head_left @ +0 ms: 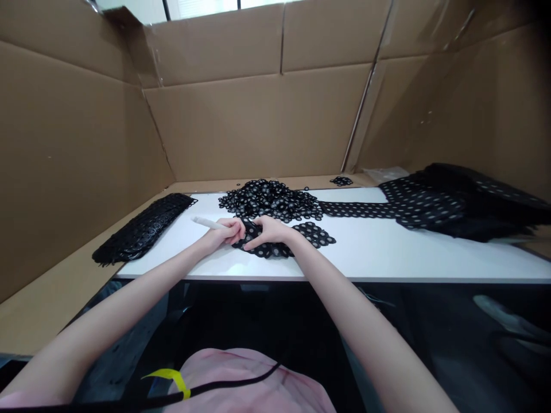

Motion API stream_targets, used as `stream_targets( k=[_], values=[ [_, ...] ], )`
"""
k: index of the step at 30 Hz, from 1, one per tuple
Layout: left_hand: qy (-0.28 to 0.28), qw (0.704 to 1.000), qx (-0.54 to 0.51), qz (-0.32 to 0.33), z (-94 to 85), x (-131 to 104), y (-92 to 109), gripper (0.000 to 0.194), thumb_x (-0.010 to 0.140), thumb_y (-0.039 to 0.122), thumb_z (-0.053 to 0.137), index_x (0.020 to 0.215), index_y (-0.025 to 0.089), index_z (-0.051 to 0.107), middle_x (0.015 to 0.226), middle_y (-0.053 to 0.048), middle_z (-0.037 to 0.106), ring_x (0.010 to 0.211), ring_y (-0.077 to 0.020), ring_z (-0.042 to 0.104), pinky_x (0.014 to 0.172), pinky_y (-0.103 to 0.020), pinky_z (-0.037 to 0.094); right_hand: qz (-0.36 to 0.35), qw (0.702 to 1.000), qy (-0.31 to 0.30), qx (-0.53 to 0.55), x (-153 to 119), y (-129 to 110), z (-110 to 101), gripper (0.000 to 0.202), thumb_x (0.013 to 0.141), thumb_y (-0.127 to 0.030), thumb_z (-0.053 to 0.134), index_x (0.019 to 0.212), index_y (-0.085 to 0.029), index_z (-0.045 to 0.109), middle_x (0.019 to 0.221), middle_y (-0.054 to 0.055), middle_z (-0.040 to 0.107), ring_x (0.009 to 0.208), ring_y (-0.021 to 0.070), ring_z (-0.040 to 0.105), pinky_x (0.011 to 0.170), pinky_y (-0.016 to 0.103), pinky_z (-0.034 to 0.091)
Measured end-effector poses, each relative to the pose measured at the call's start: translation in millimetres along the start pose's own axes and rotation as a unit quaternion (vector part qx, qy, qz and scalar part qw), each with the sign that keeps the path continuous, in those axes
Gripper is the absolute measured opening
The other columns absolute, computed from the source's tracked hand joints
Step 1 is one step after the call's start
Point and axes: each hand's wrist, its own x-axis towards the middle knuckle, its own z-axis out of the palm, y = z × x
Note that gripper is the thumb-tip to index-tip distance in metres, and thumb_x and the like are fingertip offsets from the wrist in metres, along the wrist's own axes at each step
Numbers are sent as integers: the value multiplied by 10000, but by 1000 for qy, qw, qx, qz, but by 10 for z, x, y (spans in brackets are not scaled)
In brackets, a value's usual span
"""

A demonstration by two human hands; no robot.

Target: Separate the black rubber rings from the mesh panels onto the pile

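Observation:
My left hand (pixel 229 232) is closed around a white pen-shaped tool (pixel 210 222), whose blunt end sticks out to the left. Its working tip is hidden by the fingers. Under and between both hands lies a piece of black lace (pixel 316 234) with a pattern of round holes, spreading to the right on the white tabletop. My right hand (pixel 274 229) grips that piece near its left end, thumb in front and fingers behind, with some lace bunched up between them. The left fingertips touch the same bunched part.
Behind the hands is a heap of black ring-patterned lace (pixel 269 198). A lace strip (pixel 357 209) runs from it to a large dark lace pile (pixel 447 201) at the right. A black bundle (pixel 144 226) lies left. Cardboard walls (pixel 258 126) surround the white table (pixel 387 258).

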Motion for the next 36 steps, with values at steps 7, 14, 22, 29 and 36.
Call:
stream_targets(
  k=[7, 14, 22, 29, 36],
  values=[
    [10, 1000, -16, 22, 28, 6, 31, 433, 815, 519, 580, 673, 110, 592, 500, -4, 478, 475, -81, 358, 493, -241, 215, 1, 997, -38, 61, -30, -48, -12, 458, 467, -562, 766, 663, -176, 621, 613, -43, 523, 685, 146, 511, 670, 267, 347],
    [29, 996, -79, -15, -9, -15, 32, 435, 764, 501, 617, 568, 123, 529, 376, 49, 304, 374, -49, 210, 444, -242, 99, -3, 994, -58, 94, 20, -1, -9, 371, 480, -460, 793, 666, -169, 658, 627, -29, 594, 683, 152, 552, 670, 263, 393],
    [18, 997, -65, -29, -9, -21, 51, 453, 734, 531, 635, 586, 110, 555, 398, 0, 433, 364, -65, 322, 414, -231, 138, -20, 994, -49, 93, 43, 34, 14, 375, 473, -470, 784, 627, -172, 616, 605, -46, 541, 659, 131, 517, 645, 249, 371],
    [-6, 999, -31, -35, 17, -56, 57, 442, 775, 517, 601, 598, 114, 558, 400, 5, 453, 351, -61, 335, 398, -224, 166, -32, 995, -46, 85, 39, 23, 18, 391, 475, -495, 775, 627, -164, 631, 601, -38, 544, 642, 128, 498, 630, 251, 357],
    [-21, 999, 4, -39, 27, -132, 106, 424, 805, 487, 573, 589, 122, 547, 399, 13, 439, 364, -63, 336, 409, -229, 181, -31, 996, -51, 73, 45, 18, 24, 406, 479, -509, 770, 641, -165, 625, 601, -39, 525, 639, 127, 483, 620, 251, 344]
  ],
)
